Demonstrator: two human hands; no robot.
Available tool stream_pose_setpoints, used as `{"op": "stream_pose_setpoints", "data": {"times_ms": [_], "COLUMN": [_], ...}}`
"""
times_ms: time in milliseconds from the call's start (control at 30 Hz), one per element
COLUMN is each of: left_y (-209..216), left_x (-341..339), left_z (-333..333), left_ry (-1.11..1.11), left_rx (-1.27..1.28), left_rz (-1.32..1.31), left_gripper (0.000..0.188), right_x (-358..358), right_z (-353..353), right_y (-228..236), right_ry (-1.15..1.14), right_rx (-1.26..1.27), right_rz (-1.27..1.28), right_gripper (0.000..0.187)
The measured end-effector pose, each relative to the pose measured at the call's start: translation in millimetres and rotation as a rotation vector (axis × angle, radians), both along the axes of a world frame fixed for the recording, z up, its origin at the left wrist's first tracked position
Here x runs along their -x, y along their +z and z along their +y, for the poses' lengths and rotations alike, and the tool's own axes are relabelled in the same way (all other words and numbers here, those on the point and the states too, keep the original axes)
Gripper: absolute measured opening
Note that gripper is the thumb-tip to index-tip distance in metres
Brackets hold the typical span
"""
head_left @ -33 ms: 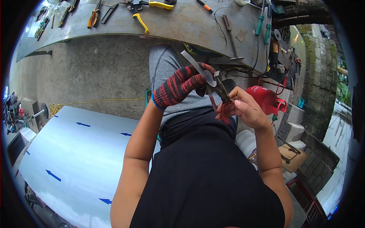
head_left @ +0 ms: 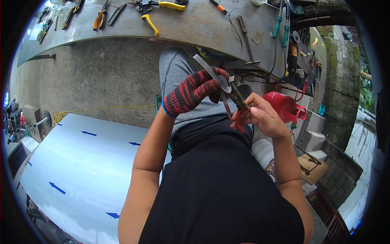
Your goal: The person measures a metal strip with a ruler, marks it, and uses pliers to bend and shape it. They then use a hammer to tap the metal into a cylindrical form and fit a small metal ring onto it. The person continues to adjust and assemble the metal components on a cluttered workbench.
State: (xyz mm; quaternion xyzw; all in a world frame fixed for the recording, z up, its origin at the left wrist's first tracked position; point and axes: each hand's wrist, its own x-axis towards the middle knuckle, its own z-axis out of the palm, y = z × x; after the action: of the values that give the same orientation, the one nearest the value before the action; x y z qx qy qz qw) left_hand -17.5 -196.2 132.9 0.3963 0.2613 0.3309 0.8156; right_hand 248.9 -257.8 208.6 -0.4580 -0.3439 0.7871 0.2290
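A red and black knit glove covers my left hand (head_left: 193,92), whose fingers are closed around a thin grey piece of sheet metal (head_left: 204,64). One strip of the metal sticks out past the fingers toward the bench, and a curved part shows beside the fingertips. My bare right hand (head_left: 266,116) is closed on red-handled snips (head_left: 240,118). The snips' dark head lies right against the metal, above my lap. Exactly where the blades sit on the piece is too small to tell.
Across the top runs a metal workbench (head_left: 195,30) with orange-handled pliers (head_left: 99,20), a yellow handle (head_left: 150,25) and a hammer (head_left: 245,36). A red gas cylinder (head_left: 280,106) stands at my right. To my left lies a large pale sheet (head_left: 89,162) with blue arrows.
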Motion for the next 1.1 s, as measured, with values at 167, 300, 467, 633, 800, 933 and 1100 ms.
{"op": "stream_pose_setpoints", "data": {"times_ms": [167,300,467,633,800,933,1100], "left_y": [0,6,2,3,8,8,3], "left_x": [-1,-2,-5,-11,-19,-21,-23], "left_z": [-1,0,-4,-7,-14,-15,-18], "left_ry": [-0.022,-0.013,0.0,0.035,0.133,0.148,0.182], "left_rx": [0.002,0.01,-0.072,-0.044,-0.086,-0.125,-0.16], "left_rz": [0.01,0.01,0.041,0.033,0.119,0.159,0.174], "left_gripper": [0.033,0.033,0.042,0.037,0.032,0.032,0.031], "right_x": [-2,3,7,8,6,7,12], "right_z": [-2,-7,-9,-14,-13,-14,-15], "right_y": [0,-3,-4,-7,-9,-3,0], "right_ry": [0.031,0.01,-0.021,-0.069,-0.083,-0.115,-0.119], "right_rx": [-0.065,-0.108,-0.14,-0.137,-0.127,-0.061,-0.049], "right_rz": [-0.03,-0.043,-0.059,-0.067,-0.065,-0.056,-0.084], "right_gripper": [0.024,0.023,0.021,0.02,0.019,0.025,0.025]}}
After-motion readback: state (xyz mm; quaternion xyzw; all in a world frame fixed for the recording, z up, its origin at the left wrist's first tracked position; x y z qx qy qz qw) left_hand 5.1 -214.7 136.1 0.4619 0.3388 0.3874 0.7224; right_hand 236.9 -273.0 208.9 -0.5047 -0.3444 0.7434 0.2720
